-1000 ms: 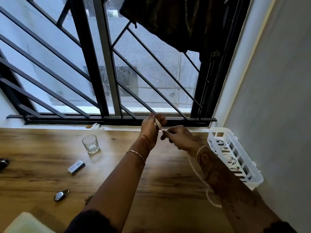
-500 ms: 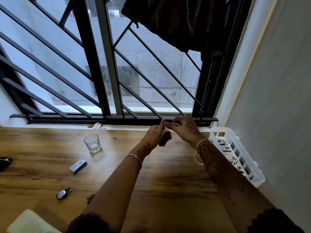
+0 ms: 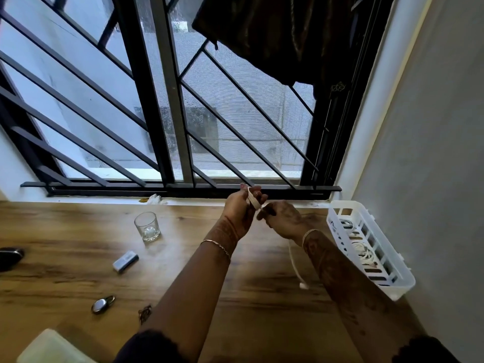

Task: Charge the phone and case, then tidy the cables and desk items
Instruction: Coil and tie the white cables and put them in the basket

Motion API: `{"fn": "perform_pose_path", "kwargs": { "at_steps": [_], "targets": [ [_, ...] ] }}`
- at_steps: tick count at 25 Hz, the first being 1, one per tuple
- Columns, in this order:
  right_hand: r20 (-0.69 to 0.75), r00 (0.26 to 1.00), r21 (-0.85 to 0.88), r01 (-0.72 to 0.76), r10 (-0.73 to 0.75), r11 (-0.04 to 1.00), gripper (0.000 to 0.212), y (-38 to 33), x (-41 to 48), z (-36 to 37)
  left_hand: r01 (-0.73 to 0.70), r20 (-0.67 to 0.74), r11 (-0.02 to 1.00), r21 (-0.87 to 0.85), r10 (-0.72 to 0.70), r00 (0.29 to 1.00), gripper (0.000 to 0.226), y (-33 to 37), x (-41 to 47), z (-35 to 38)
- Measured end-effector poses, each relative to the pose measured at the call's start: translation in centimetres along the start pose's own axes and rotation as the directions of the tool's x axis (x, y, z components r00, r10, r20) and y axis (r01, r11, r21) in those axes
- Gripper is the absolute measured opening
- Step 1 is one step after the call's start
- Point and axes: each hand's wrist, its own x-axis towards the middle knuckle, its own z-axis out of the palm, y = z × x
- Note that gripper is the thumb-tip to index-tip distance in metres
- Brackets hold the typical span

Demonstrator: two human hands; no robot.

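Note:
Both my hands are raised over the far side of the wooden desk (image 3: 78,279), just below the window sill. My left hand (image 3: 239,208) holds turns of a white cable (image 3: 253,200) wound round its fingers. My right hand (image 3: 281,218) pinches the same cable just right of the coil. The loose tail of the cable hangs under my right forearm, and its white plug end (image 3: 303,285) lies on the desk. A white slotted basket (image 3: 403,281) with other coiled white cables in it stands against the right wall.
On the desk to the left are a glass tumbler (image 3: 147,226), a small white rectangular case (image 3: 125,261), a silver key fob (image 3: 102,304) and a small dark trinket (image 3: 144,313). A dark object (image 3: 10,258) lies at the left edge, a pale object (image 3: 49,348) at the bottom left.
The loose tail under my right arm has grown shorter over the three frames as the cable gathers on my left hand. My right hand rose to the coil, then dropped back to the right.

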Motion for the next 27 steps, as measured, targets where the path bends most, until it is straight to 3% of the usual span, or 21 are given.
{"fn": "perform_pose_path", "kwargs": {
  "at_steps": [3,6,8,12,14,18,22,27],
  "targets": [
    [0.159,0.985,-0.085,0.074,-0.06,0.994,0.027,-1.0,-1.1,-0.9,-0.125,-0.055,0.935,0.332,0.151,0.987,0.033,-0.4,0.6,-1.3],
    [0.211,0.969,-0.03,0.135,-0.126,0.99,0.03,-1.9,-1.9,-1.9,-0.194,0.055,0.634,0.749,0.232,0.971,0.029,-1.0,0.2,-2.5],
    [0.156,0.975,0.004,0.158,-0.157,0.987,0.03,-2.2,-1.9,-2.6,-0.254,0.179,0.487,0.836,0.196,0.964,0.04,-1.2,-0.1,-2.5],
    [-0.053,0.993,0.085,0.111,-0.106,0.99,0.033,-1.4,-1.0,-3.9,-0.199,0.199,0.582,0.789,0.065,0.978,0.063,-0.5,-1.1,-1.7],
    [-0.192,0.978,0.172,0.114,-0.081,0.978,0.032,-0.9,-0.7,-4.0,-0.134,0.139,0.599,0.79,0.038,0.99,0.061,-0.2,-1.5,-1.2],
    [-0.318,0.947,0.49,0.121,0.048,0.863,0.021,-0.5,-0.5,-2.8,-0.005,0.087,0.854,0.521,-0.047,0.995,0.046,-0.1,-2.0,0.6],
    [-0.209,0.969,0.465,-0.021,0.133,0.885,0.018,0.6,-0.8,-1.6,0.064,0.062,0.982,0.178,-0.076,0.995,0.043,0.5,-1.9,1.4],
    [-0.053,0.988,0.483,-0.099,0.142,0.87,0.022,0.5,-1.5,-0.3,0.039,0.034,0.995,0.089,-0.042,0.999,0.038,0.3,-1.9,1.8]
  ]
}}
